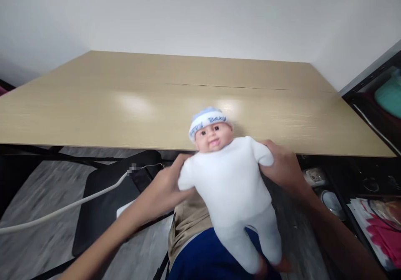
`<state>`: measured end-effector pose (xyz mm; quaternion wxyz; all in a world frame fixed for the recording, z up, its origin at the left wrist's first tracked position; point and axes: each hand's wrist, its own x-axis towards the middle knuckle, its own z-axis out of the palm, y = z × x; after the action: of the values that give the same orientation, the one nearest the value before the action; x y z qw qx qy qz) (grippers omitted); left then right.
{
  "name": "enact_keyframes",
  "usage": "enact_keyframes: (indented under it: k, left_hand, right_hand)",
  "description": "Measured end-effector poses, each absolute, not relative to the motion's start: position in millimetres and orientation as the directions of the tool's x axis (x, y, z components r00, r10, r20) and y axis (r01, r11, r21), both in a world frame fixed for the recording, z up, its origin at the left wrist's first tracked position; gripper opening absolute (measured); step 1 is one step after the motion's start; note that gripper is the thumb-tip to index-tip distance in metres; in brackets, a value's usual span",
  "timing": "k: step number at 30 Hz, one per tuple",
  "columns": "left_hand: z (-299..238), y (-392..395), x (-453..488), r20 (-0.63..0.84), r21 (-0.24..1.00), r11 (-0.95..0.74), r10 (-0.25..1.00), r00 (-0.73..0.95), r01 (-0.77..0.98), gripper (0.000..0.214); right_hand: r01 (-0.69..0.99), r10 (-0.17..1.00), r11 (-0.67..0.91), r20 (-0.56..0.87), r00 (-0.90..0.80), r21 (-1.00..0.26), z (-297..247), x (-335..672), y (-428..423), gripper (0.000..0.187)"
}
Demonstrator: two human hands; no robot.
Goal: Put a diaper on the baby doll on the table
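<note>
**Doll (233, 184) held by both arms at the near edge of the surface (150, 71)**

Nearest, at bottom centre: your blue garment (197, 259) and beige cloth (189, 219) over your lap. The doll lies face up to the camera, from the centre to the lower right of the frame, its legs in front of the blue garment. White suit; blue-and-white cap (208, 119), lettered on its band; head tilted toward frame left.

Your left hand (172, 179) grips the doll's arm on the frame-left side, thumb along the sleeve. Your right hand (278, 163) grips the other arm, slightly blurred. Most fingers of both hands are hidden from view. The head overlaps the surface's near edge; contact cannot be told.

Lower left, beyond your left forearm: a black flat panel (94, 213) above the grey floor (40, 179), with a white cable (78, 203) running across it. Lower right, beside your right forearm: papers (360, 213) and a pink item (385, 236). Farther up, at the right edge: a teal item (390, 94).

The surface, wood-toned and glossy, spans mid-frame; behind it, at the top, a pale wall (200, 16).
</note>
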<state>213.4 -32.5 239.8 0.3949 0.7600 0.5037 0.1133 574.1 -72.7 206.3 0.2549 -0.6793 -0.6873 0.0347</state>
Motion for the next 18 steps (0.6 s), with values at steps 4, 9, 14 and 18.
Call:
enact_keyframes:
  k: [4,9,14,18]
  left_hand:
    - [249.3,39.1,228.7,-0.187,0.615,-0.262,0.868,0.461,0.744,0.072]
    - [245.7,97.6,228.1,-0.179,0.554,-0.287,0.876,0.448,0.782,0.071]
    - [233.8,112.2,217.1,-0.126,0.43,-0.224,0.944,0.304,0.875,0.071]
    - [214.1,114.8,211.3,-0.037,0.4,-0.252,0.956,0.29,0.881,0.068]
  right_hand:
    - [0.963,0.947,0.001,0.31,0.086,-0.271,198.1,584.4,-27.0,0.024]
    - [0.966,0.959,0.008,0.274,0.066,-0.259,183.9,598.5,3.2,0.024]
    - [0.945,0.942,0.067,0.334,0.046,-0.319,167.8,612.3,-6.0,0.033]
    - [0.944,0.932,0.106,0.361,0.014,-0.311,160.7,619.4,-4.4,0.043]
